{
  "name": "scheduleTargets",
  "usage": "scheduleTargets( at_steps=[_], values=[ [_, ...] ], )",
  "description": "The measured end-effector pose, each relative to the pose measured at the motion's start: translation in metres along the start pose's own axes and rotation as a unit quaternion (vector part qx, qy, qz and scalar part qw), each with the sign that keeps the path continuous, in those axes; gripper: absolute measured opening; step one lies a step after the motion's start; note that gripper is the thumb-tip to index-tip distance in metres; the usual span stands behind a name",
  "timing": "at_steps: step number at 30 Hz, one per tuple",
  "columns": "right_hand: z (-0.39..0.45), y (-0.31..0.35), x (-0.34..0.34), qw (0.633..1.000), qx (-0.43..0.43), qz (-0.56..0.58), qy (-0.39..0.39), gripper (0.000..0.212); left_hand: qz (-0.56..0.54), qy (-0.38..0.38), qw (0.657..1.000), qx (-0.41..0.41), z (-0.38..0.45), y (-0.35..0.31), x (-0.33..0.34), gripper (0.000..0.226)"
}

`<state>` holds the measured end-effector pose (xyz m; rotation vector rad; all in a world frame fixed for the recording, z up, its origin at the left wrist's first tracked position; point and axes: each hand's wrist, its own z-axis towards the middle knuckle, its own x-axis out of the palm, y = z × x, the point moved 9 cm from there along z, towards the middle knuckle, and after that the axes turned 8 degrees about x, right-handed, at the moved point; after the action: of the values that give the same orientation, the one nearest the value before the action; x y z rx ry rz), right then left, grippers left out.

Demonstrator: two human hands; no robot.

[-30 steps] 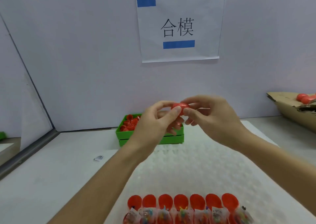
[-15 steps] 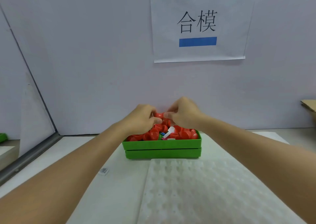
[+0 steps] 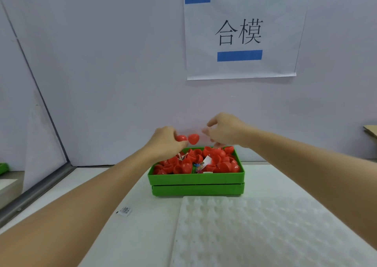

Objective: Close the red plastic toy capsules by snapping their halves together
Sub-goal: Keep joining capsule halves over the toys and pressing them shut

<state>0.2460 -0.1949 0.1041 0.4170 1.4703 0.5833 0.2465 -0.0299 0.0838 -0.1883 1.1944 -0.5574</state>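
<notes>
A green bin (image 3: 195,178) at the back of the table holds several red capsules (image 3: 224,165) and a few small paper toy packets. Above its far left corner my left hand (image 3: 166,142) pinches a red capsule (image 3: 181,138) at its fingertips. A second red rounded piece (image 3: 193,138) sits right beside it, touching my thumb tip; whether it is joined to the first I cannot tell. My right hand (image 3: 224,132) hovers over the bin's back edge, a little apart from the red pieces. Its fingers are loosely curled and slightly blurred, and nothing shows in them.
A white bumpy plastic sheet (image 3: 265,230) covers the near right of the table. A small printed label (image 3: 124,210) lies left of it. A paper sign (image 3: 240,32) hangs on the wall, a metal rail (image 3: 40,185) runs along the left, and cardboard (image 3: 370,130) shows at the right edge.
Both hands carried the capsule from mid-air near me out over the green bin. My hands have since parted: the right has let go, and the left keeps the red pieces.
</notes>
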Motion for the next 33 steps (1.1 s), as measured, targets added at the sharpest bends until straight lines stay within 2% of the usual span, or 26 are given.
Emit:
scheduleTargets(
  at_steps=[2,4,8,10,12,16,20,23,25,29,33],
  values=[
    [-0.005,-0.022,-0.008,0.999,0.021,0.021,-0.032,0.043,-0.042,-0.025,0.996,-0.081,-0.007,0.028,0.001,0.041],
    [-0.011,-0.041,-0.013,0.999,0.028,0.012,-0.045,0.04,-0.066,-0.018,0.988,-0.135,-0.017,0.048,0.006,0.047],
    [-0.028,-0.077,-0.03,0.997,0.036,-0.02,-0.058,0.03,-0.073,-0.013,0.984,-0.16,-0.033,0.064,0.006,0.073],
    [-0.038,-0.093,-0.042,0.996,0.034,-0.024,-0.074,0.028,-0.047,-0.027,0.989,-0.136,-0.042,0.06,-0.001,0.063],
    [-0.052,-0.107,-0.049,0.997,0.028,-0.021,-0.069,0.034,-0.004,-0.03,0.995,-0.095,-0.052,0.047,-0.006,0.044],
    [-0.083,-0.11,-0.037,0.998,-0.01,-0.055,0.038,0.032,-0.041,0.009,0.999,0.0,-0.086,-0.004,-0.001,0.006],
    [-0.127,-0.095,-0.011,0.985,-0.048,-0.064,0.155,0.029,-0.127,0.169,0.976,0.053,-0.13,-0.055,0.037,0.005],
    [-0.157,-0.09,-0.001,0.974,-0.06,-0.047,0.211,0.024,-0.15,0.203,0.966,0.062,-0.155,-0.075,0.052,0.006],
    [-0.173,-0.095,-0.008,0.979,-0.055,-0.022,0.193,0.022,-0.176,0.195,0.963,0.06,-0.166,-0.084,0.053,0.006],
    [-0.203,-0.118,-0.027,0.994,-0.039,0.031,0.102,0.022,-0.224,0.178,0.957,0.039,-0.188,-0.084,0.052,0.011],
    [-0.232,-0.15,-0.035,0.996,-0.023,0.085,0.019,0.022,-0.282,0.122,0.951,0.005,-0.205,-0.066,0.049,0.014]
  ],
)
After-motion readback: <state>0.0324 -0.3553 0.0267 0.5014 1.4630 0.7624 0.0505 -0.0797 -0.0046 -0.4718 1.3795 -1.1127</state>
